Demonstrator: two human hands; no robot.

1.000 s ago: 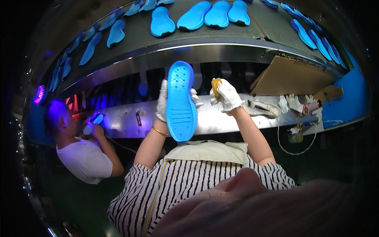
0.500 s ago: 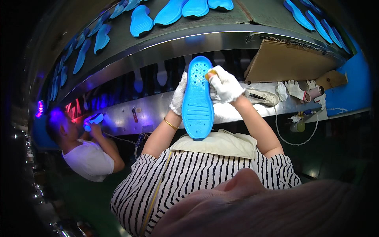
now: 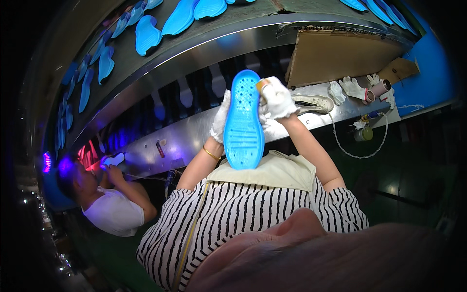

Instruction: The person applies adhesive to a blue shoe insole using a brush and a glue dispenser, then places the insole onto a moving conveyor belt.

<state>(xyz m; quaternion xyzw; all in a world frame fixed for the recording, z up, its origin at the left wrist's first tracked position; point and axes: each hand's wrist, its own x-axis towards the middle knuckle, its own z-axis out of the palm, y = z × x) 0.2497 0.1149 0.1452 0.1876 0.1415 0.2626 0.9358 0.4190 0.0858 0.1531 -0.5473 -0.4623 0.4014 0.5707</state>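
Note:
A bright blue shoe sole [image 3: 244, 124] stands lengthwise in front of my chest, its holed and ribbed face toward the camera. My left hand [image 3: 221, 118], in a white knit glove, grips the sole along its left edge; its fingertips are hidden behind. My right hand [image 3: 279, 101], gloved too, is closed around a small yellow-brown piece [image 3: 261, 86], perhaps a sponge or brush, beside the sole's upper right edge. Some fingers of that hand are hidden by the sole or glove. The sole's surface looks shiny.
A metal ledge [image 3: 138, 163] runs behind my hands, below a conveyor [image 3: 204, 41] carrying several blue soles. A cardboard sheet [image 3: 340, 61] leans at right, near loose gloves [image 3: 352, 87], a spool [image 3: 380, 88] and a pale corded tool [image 3: 314, 103]. A co-worker [image 3: 114, 204] sits at left.
The background has shifted and tilted as my view turned. My right hand has moved the yellow-brown piece slightly right and up, from over the sole to its edge. My left hand keeps its grip.

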